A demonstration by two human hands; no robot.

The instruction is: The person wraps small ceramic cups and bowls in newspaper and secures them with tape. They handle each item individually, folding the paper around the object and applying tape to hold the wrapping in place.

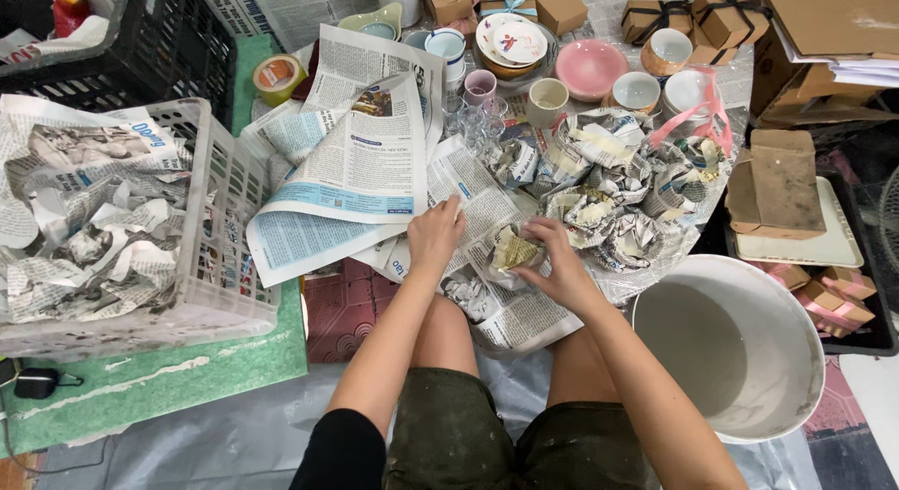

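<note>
A small object half wrapped in newspaper point(514, 251) sits on a spread newspaper sheet point(487, 218) just in front of the person's knees, its yellowish patterned side showing through the paper. The right hand point(559, 265) cups it from the right, fingers curled around the wrap and pressing the paper in against it. The left hand point(434, 235) lies flat on the sheet beside it, fingers together and stretched forward, pinning the paper down. Judging by the cups nearby, the thing inside is probably ceramic: stiff, fairly light, and breakable, with thin soft paper that slips and tears easily, so it is best held around the body with the whole palm, not by an edge. Just beyond lies a heap of wrapped bundles point(609, 190), and behind that stand a pink bowl point(590, 68), several cups point(546, 100) and small cardboard boxes point(726, 17) tied with dark ribbon. To the left a white plastic basket point(220, 218) is packed with crumpled newspaper, with a roll of tape point(278, 76) further back. To the right stands a large white bucket point(740, 345).
</note>
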